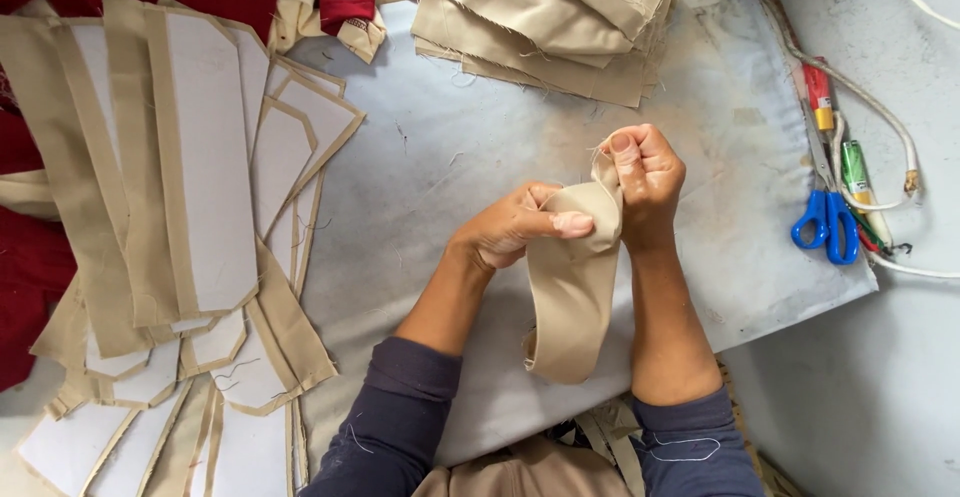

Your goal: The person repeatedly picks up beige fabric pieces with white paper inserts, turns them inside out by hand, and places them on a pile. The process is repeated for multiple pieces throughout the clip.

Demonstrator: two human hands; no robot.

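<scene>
Head view: both hands' grip pinching beige fabric strip, seemingly mid-table, scissors rightward.

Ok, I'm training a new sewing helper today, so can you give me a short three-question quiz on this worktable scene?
1. True or false: both hands grip the folded beige fabric strip.
2. Which hand pinches the strip's top end: A left hand, B right hand?
3. What lies at the table's right edge, beside the white cable?

Key: 1 true. 2 B. 3 blue-handled scissors.
</scene>
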